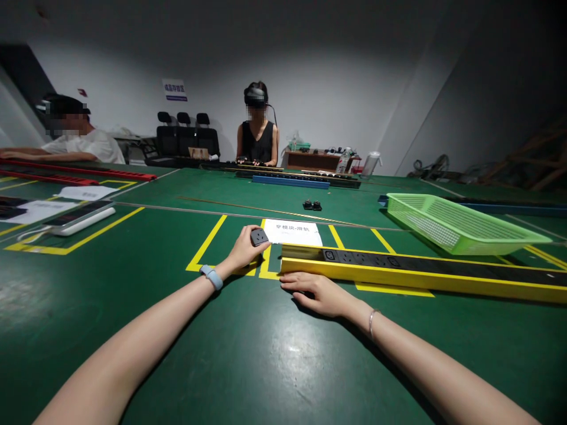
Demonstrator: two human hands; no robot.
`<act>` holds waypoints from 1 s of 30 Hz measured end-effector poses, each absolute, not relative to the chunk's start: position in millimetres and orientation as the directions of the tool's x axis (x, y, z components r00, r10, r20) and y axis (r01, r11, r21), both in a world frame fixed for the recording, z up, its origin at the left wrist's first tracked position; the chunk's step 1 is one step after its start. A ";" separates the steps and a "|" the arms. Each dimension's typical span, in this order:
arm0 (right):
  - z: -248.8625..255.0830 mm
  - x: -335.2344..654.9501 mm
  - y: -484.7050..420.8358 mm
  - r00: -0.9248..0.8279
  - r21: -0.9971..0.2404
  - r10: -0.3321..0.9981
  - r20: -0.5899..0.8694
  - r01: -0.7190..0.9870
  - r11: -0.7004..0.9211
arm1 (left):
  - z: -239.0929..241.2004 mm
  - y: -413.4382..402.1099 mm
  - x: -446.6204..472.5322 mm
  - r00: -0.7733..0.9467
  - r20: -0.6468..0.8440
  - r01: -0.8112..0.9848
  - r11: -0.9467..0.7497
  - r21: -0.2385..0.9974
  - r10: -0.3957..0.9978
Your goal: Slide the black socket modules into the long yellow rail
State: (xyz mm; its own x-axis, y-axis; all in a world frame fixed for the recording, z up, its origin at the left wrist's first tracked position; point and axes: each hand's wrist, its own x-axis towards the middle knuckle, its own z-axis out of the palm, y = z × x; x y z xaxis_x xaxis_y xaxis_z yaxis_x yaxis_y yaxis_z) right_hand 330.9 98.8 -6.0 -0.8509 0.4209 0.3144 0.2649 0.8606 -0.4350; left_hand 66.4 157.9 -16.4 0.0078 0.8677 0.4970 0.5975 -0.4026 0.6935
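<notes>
Between the thumb and fingers of my left hand is a black socket module, its slotted face turned towards me. It is held a little left of the open end of a long yellow rail. Several black socket modules sit in a row inside the rail's channel. My right hand lies flat against the near side of the rail, close to its left end, fingers stretched out and holding nothing. Behind the rail's end a white paper label is on the table.
A light green basket stands behind the rail at right. Two small black parts lie further back, near a thin brass-coloured strip. A white device is at left. Two people work beyond; a blue rail lies before one.
</notes>
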 end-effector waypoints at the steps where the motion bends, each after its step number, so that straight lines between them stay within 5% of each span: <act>1: -5.9 331.0 99.3 -0.851 -0.437 0.421 0.315 0.264 0.860 | -17.6 158.3 71.0 -0.032 0.466 0.540 -0.377 0.753 0.884; 7: -4.4 331.3 102.5 -0.859 -0.448 0.419 0.295 0.263 0.854 | -26.8 157.2 89.7 -0.056 0.244 0.180 -0.231 0.956 0.968; 30: -2.6 326.3 102.1 -0.853 -0.449 0.455 0.256 0.312 0.838 | -23.9 149.3 93.2 0.181 0.233 -0.020 -0.233 0.972 0.956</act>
